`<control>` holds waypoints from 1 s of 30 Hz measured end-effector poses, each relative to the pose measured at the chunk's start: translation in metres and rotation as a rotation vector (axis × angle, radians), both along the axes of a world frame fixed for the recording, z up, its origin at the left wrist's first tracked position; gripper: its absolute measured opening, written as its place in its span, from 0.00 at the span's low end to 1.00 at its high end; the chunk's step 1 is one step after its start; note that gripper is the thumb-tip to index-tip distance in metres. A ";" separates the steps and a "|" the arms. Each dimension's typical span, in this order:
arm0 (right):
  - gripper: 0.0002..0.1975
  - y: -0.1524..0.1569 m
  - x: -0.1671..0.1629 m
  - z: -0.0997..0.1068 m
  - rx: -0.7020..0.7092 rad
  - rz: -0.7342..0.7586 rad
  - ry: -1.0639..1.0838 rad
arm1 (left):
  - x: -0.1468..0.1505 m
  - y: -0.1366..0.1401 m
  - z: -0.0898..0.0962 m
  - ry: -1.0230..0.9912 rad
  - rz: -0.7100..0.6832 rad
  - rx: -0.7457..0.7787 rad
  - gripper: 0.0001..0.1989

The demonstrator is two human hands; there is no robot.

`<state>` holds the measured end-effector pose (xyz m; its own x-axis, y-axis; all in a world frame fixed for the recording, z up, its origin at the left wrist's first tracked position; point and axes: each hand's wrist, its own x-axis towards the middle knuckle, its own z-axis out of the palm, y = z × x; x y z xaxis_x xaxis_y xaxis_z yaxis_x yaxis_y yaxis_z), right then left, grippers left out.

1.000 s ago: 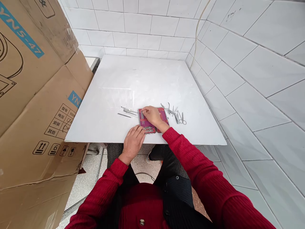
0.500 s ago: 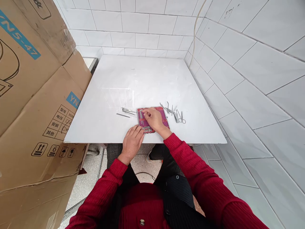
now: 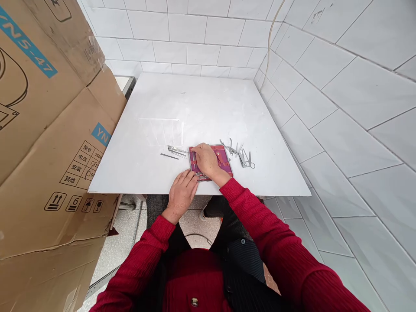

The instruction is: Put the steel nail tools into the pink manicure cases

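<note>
An open manicure case (image 3: 224, 157) with a purple and red lining lies near the table's front edge. My left hand (image 3: 182, 190) is at its lower left corner, fingers closed over the edge near some metal tools. The thumb of that hand is hard to see. Over the upper left of the case is my right hand (image 3: 206, 160), its fingers bent and pressed together near the lining. Whatever they may hold is hidden. Left of the case lie several thin metal tools (image 3: 176, 150). To its right are nail clippers (image 3: 242, 159), small scissors (image 3: 249, 161) and cuticle nippers (image 3: 231, 148).
A clear plastic sheet or sleeve (image 3: 162, 130) lies on the white table (image 3: 208, 102) at the left. A tall cardboard box (image 3: 65, 130) stands along the left side. Tiled walls (image 3: 328, 112) close off the back and right. A cable (image 3: 269, 43) hangs in the corner.
My right hand has shifted slightly up, its fingers now pressed toward the case's upper left edge. More of the lining shows at the right. My left hand keeps its place.
</note>
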<state>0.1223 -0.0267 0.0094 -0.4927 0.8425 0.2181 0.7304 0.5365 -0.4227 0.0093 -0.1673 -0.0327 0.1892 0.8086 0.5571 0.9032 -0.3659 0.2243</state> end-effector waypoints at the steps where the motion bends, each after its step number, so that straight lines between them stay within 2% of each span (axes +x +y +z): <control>1: 0.22 0.000 0.000 0.000 -0.003 -0.005 0.011 | 0.000 0.000 0.000 0.001 0.002 0.002 0.13; 11: 0.22 -0.003 -0.001 -0.005 0.040 -0.033 -0.020 | 0.000 0.000 -0.001 0.000 -0.004 -0.016 0.14; 30: 0.20 0.009 -0.002 -0.025 0.063 -0.015 0.209 | 0.001 0.000 0.001 0.016 0.000 0.006 0.13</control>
<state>0.1206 -0.0179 -0.0157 -0.4185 0.8309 0.3668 0.6386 0.5564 -0.5317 0.0099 -0.1676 -0.0321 0.1988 0.8052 0.5587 0.9066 -0.3676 0.2072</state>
